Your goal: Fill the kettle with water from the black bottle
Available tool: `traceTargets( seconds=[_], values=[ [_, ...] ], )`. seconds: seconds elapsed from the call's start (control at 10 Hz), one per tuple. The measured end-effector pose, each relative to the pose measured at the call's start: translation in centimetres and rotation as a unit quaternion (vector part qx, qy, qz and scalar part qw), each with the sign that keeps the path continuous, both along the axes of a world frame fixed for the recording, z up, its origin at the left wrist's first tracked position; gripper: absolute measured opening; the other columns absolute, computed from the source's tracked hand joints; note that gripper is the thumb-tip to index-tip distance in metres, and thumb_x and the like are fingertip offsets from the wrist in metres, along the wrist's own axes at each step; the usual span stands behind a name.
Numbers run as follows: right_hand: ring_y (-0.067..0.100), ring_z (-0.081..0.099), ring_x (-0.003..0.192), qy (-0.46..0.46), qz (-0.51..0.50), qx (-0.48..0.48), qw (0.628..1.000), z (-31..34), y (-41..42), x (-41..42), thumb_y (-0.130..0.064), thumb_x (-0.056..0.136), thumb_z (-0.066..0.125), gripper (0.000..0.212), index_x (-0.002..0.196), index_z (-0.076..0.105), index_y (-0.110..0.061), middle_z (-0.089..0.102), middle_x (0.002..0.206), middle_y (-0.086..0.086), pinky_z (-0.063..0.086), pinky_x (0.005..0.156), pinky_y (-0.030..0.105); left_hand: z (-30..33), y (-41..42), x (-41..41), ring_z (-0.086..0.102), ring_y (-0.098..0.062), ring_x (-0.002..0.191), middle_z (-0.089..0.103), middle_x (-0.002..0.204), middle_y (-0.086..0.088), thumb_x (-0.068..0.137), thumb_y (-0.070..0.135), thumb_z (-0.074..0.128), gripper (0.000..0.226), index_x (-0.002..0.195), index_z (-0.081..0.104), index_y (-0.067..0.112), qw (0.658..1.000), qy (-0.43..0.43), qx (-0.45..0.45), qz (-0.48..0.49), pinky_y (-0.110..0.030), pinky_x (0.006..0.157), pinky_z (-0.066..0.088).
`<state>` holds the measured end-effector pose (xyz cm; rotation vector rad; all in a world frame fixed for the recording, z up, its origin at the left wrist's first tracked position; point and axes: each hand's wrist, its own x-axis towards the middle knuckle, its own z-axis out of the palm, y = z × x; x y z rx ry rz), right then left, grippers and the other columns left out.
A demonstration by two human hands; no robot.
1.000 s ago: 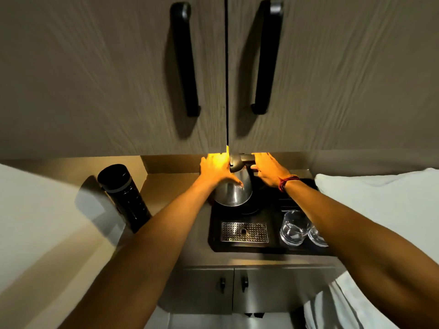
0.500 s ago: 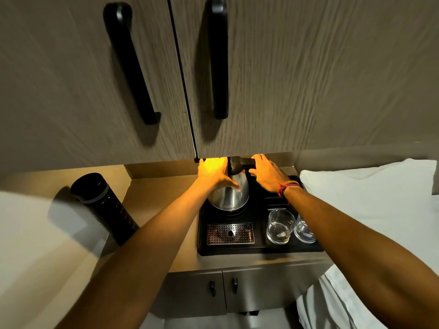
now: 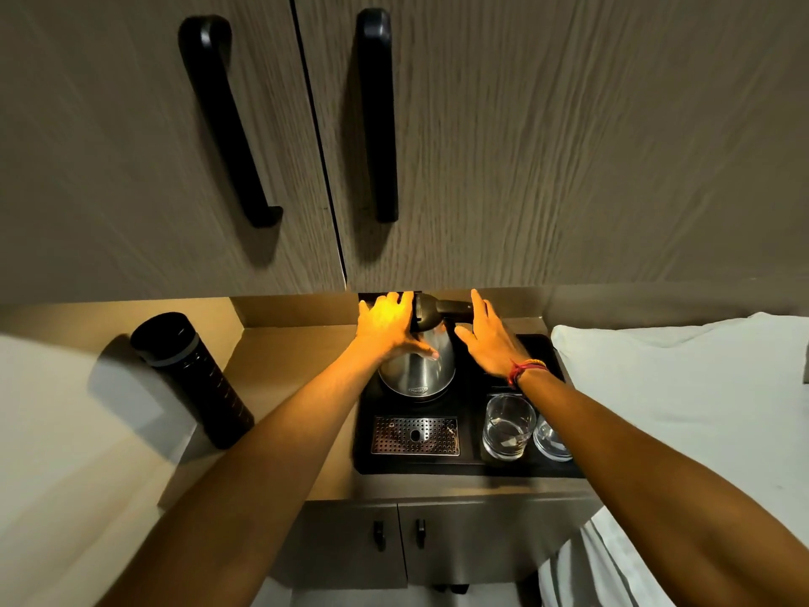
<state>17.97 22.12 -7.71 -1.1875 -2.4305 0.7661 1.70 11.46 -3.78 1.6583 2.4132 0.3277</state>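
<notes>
A steel kettle [image 3: 418, 372] with a black handle [image 3: 448, 307] stands on its base at the back of a black tray [image 3: 464, 465]. My left hand [image 3: 387, 328] lies over the kettle's top and left side, with the thumb across the steel body. My right hand [image 3: 490, 341] is just right of the handle, fingers spread, with the fingertips at the handle's end. The black bottle [image 3: 192, 381] stands capped on the counter to the left, apart from both hands. The overhanging cupboard hides the kettle's lid.
Upper cupboard doors with long black handles [image 3: 376, 116] hang low right above the kettle. The tray also holds a metal drip grate [image 3: 416, 435] and two glasses [image 3: 508, 427]. White bedding [image 3: 683, 387] lies at the right. Small lower cupboard doors [image 3: 396, 541] are below the counter.
My right hand has slid right off the kettle's handle and spread its fingers, leaving the handle uncovered. My left hand stays on the kettle's top. The view has shifted slightly.
</notes>
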Motion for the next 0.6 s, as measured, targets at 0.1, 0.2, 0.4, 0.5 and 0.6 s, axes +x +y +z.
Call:
traceTargets(
  seconds=[0.1, 0.2, 0.4, 0.5, 0.6],
  values=[
    [0.031, 0.026, 0.148, -0.027, 0.003, 0.02, 0.999, -0.8, -0.1, 0.5, -0.026, 0.093, 0.053, 0.084, 0.157, 0.001, -0.014, 0.004, 0.166, 0.006, 0.038, 0.114, 0.044, -1.3, -0.5, -0.5, 0.024, -0.031, 0.145, 0.031, 0.157, -0.014, 0.062, 0.065, 0.079, 0.117, 0.153, 0.025, 0.015, 0.999, -0.018, 0.037, -0.005, -0.056, 0.119, 0.002],
    [0.034, 0.017, 0.151, -0.098, 0.009, 0.11, 0.989, -1.1, 0.7, 0.9, -0.014, 0.08, 0.057, 0.088, 0.156, 0.012, -0.007, 0.005, 0.166, 0.012, 0.024, 0.121, 0.044, -1.5, -0.3, -0.6, 0.028, -0.031, 0.143, 0.038, 0.152, -0.013, 0.057, 0.074, 0.077, 0.121, 0.149, 0.029, 0.012, 0.998, 0.005, 0.063, -0.003, -0.065, 0.117, 0.003],
    [0.041, 0.02, 0.149, -0.287, 0.043, 0.282, 0.914, 1.0, 0.7, 0.1, -0.026, 0.075, 0.067, 0.09, 0.149, 0.026, 0.006, 0.024, 0.157, 0.028, 0.019, 0.123, 0.048, 0.1, 0.3, 0.3, 0.011, -0.029, 0.151, 0.019, 0.162, -0.01, 0.055, 0.079, 0.074, 0.135, 0.153, 0.015, 0.008, 0.997, 0.071, -0.009, 0.003, -0.072, 0.114, 0.003],
    [0.042, 0.013, 0.15, -0.319, 0.025, 0.267, 0.909, 2.0, -0.7, 0.0, -0.035, 0.078, 0.066, 0.097, 0.151, 0.018, 0.006, 0.014, 0.16, 0.03, 0.016, 0.123, 0.049, 0.2, -0.1, 0.6, 0.001, -0.03, 0.152, 0.007, 0.165, -0.012, 0.058, 0.083, 0.069, 0.139, 0.155, 0.006, 0.006, 0.995, 0.094, -0.041, 0.003, -0.07, 0.114, -0.001],
    [0.04, 0.005, 0.152, -0.257, 0.011, 0.282, 0.924, 1.1, -3.3, -0.3, -0.032, 0.084, 0.054, 0.094, 0.153, 0.004, 0.007, 0.003, 0.162, 0.028, 0.013, 0.124, 0.049, -0.3, -0.7, 1.4, -0.003, -0.031, 0.152, 0.002, 0.165, -0.015, 0.064, 0.082, 0.064, 0.137, 0.155, 0.0, 0.002, 0.988, 0.157, 0.003, -0.003, -0.065, 0.117, 0.001]
  ],
)
